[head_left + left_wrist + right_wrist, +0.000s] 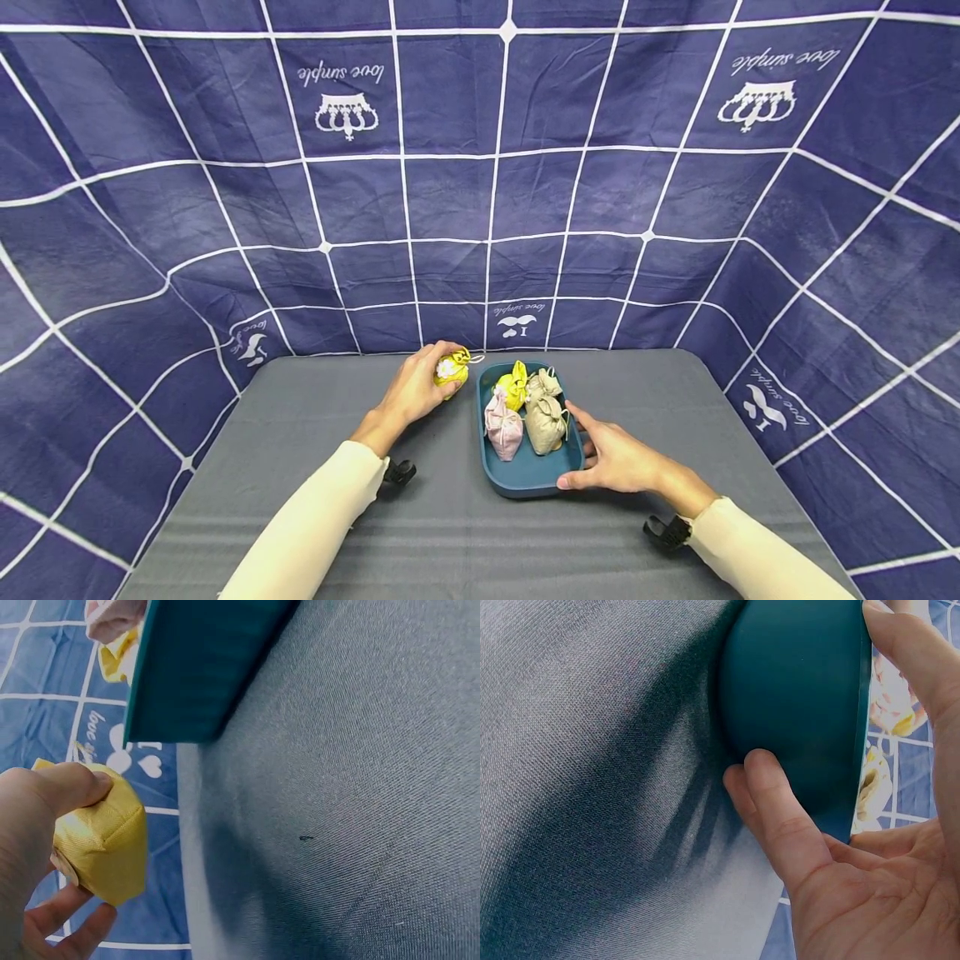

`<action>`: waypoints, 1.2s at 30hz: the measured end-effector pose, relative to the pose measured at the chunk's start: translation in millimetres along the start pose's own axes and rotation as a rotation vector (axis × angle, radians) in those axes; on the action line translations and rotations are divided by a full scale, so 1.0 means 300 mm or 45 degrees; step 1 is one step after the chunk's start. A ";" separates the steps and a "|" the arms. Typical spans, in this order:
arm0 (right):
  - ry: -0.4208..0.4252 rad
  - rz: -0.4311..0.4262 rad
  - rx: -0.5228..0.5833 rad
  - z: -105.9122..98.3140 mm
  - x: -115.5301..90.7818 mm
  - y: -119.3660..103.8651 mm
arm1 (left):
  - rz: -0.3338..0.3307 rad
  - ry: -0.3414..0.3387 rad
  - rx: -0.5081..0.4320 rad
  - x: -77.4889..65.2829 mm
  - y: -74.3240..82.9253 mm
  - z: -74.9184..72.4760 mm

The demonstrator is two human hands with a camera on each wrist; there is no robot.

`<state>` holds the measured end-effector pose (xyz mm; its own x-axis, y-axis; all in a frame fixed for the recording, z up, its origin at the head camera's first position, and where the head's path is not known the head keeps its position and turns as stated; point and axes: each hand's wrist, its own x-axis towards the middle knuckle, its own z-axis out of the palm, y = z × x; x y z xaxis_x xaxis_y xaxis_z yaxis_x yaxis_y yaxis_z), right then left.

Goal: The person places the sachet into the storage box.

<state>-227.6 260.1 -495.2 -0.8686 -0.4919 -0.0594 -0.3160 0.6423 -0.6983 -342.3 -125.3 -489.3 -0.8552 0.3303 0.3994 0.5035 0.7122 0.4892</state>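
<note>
My left hand (417, 385) grips a yellow cloth drawstring pouch (451, 372) with a white flower pattern, left of a blue-teal plastic bin (531, 490). In the left wrist view, the thumb lies over the pouch (112, 840) and the fingers come round its underside. My right hand (618, 458) holds the bin at its near right corner, thumb at the front rim and fingers along the outer side wall (799, 697). Inside the bin sit another yellow pouch (514, 388), a pink pouch (503, 429) and two beige pouches, the nearer one (545, 423) larger in view.
The bin stands on a grey cloth-covered table (450, 542). Blue curtains with white grid lines (450, 200) hang behind the table and along both sides. A black strap (400, 473) is at the left wrist and another (666, 531) at the right.
</note>
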 end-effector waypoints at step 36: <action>-0.008 -0.026 0.061 0.003 0.000 0.005 | 0.215 0.142 -0.024 -0.111 0.223 -0.072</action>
<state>-227.7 260.5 -496.8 -0.8595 -0.5087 -0.0490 -0.3152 0.6031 -0.7328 -277.4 -102.2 -453.2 -0.7400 0.3730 0.5597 0.6418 0.6404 0.4218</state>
